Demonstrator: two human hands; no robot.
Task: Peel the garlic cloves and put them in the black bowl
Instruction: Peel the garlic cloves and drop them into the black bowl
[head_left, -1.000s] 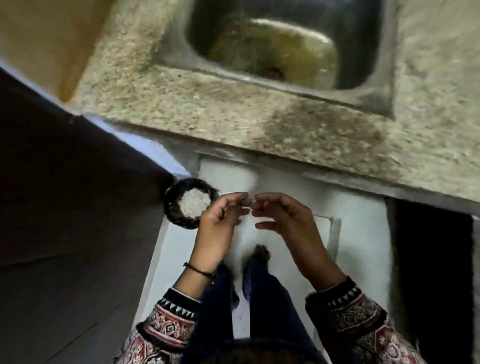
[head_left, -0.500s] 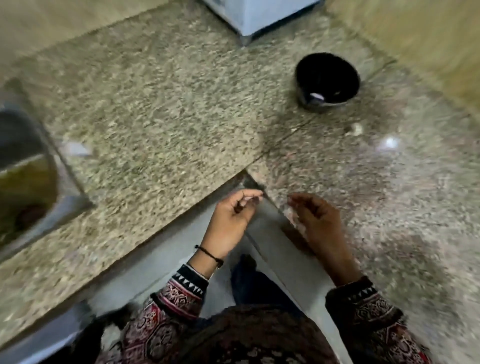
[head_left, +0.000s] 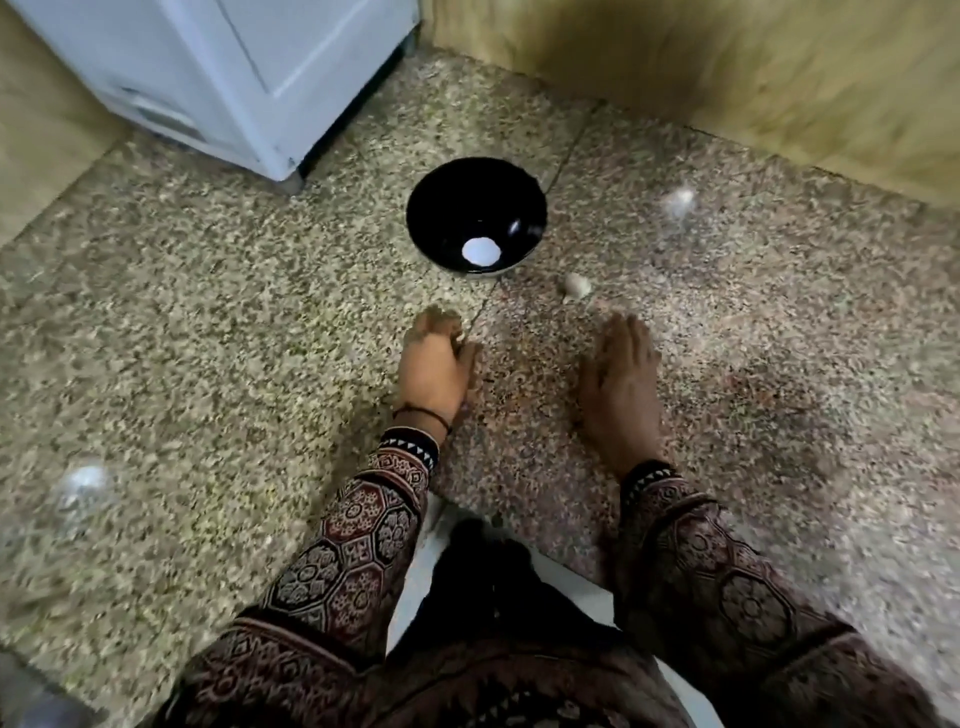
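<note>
A garlic clove lies (near black bowl).

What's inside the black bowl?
The black bowl shows only its shiny dark inside and one round white patch at the bottom, perhaps glare; I cannot tell. Its near inner side is hidden behind the rim.

Left hand pinches garlic clove; right hand flat, fingers straight.

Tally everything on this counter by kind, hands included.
Hands: 2 (left hand, right hand)
Black bowl: 1
Loose garlic clove: 1
Pale bit in the left hand's grip, too blurred to name: 1
White appliance: 1
Total: 6
</note>
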